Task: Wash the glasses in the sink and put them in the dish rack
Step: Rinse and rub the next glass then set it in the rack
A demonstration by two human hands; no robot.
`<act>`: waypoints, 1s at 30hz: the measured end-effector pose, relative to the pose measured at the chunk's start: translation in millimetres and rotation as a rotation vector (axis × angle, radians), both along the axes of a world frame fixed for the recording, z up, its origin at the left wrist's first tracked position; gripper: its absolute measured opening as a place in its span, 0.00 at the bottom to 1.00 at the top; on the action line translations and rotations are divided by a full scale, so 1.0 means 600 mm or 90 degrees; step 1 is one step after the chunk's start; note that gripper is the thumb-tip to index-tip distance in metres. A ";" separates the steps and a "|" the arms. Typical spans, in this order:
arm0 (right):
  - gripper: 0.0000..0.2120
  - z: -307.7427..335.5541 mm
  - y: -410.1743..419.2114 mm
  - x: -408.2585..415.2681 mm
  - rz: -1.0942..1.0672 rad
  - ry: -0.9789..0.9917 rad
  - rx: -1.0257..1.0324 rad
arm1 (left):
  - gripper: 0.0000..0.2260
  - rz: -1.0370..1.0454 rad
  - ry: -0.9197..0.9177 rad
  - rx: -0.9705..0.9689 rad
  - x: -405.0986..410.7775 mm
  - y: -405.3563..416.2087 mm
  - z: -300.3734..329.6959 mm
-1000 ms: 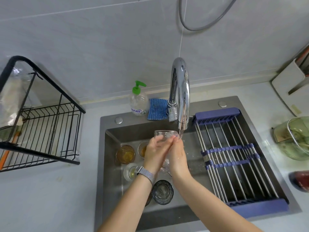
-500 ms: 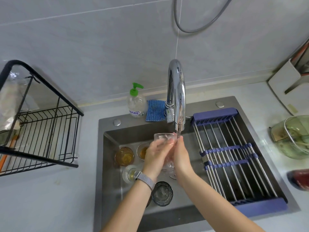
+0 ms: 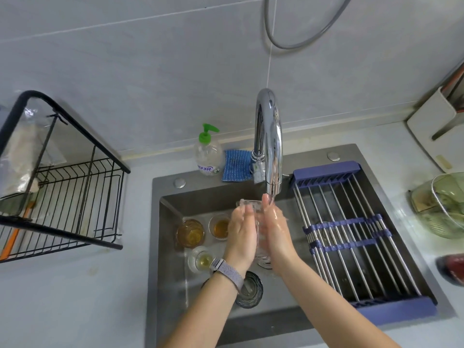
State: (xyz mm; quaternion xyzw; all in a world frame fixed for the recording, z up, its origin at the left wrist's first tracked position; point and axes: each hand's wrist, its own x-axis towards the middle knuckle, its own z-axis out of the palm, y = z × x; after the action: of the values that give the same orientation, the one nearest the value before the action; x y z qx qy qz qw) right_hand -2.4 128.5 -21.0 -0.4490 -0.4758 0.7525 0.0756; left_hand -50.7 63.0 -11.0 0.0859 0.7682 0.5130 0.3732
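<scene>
Under the spout of the chrome tap, over the sink, a clear glass is held between both hands in the head view. The left hand lies along the left side of the glass with its fingers nearly straight and pointing up to the rim. The right hand is wet and lies on the right side, its fingers reaching up close to the spout; how much they curl round the glass I cannot tell. The glass stands upright, its mouth just below the tap. A grey woven watch band is on the left wrist.

On the sink floor, left of the hands, stand more glasses: an amber glass, a smaller glass with brown liquid just beside it, a ribbed glass with yellowish liquid nearer, and a dark bluish glass partly under the left wrist.

Across the right half of the sink lies a roll-up rack of steel rods with blue ends. On the sink's back edge stand a soap bottle with a green pump and a blue cloth, touching each other. On the worktop at the left stands a black wire dish rack. At the right edge is a greenish transparent container.
</scene>
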 end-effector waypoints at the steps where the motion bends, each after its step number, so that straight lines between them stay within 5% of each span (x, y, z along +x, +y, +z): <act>1: 0.30 0.000 0.005 0.004 -0.003 0.017 -0.017 | 0.23 -0.013 -0.008 0.011 0.001 0.000 0.002; 5: 0.22 0.012 0.025 0.011 0.006 0.106 -0.119 | 0.17 0.006 0.046 -0.034 -0.016 -0.007 -0.003; 7: 0.26 0.016 0.036 0.008 0.009 0.119 -0.175 | 0.19 0.013 0.108 -0.074 -0.031 -0.017 -0.012; 11: 0.40 0.023 0.039 0.007 0.034 0.119 -0.242 | 0.25 0.012 -0.235 0.046 -0.042 -0.024 -0.001; 14: 0.36 0.032 0.026 0.005 0.004 0.016 -0.131 | 0.21 0.083 -0.281 0.109 -0.043 -0.023 -0.006; 18: 0.28 0.040 -0.004 0.014 -0.003 -0.055 0.176 | 0.11 0.107 -0.209 0.087 -0.033 -0.026 -0.011; 21: 0.26 0.028 0.026 -0.009 0.089 -0.067 0.123 | 0.08 0.159 -0.130 0.032 -0.030 -0.026 -0.005; 26: 0.24 0.043 -0.001 -0.021 0.203 -0.145 0.302 | 0.11 0.174 -0.038 -0.033 -0.054 -0.030 0.006; 30: 0.23 0.028 0.014 -0.030 0.153 -0.156 0.295 | 0.13 0.080 0.004 -0.101 -0.049 -0.035 0.001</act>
State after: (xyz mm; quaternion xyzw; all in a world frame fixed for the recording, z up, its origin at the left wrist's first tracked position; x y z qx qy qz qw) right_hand -20.2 137.0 -4.4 -0.4478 -0.6906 0.5673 0.0282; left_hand -80.3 41.8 -10.4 0.0091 0.8115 0.4724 0.3438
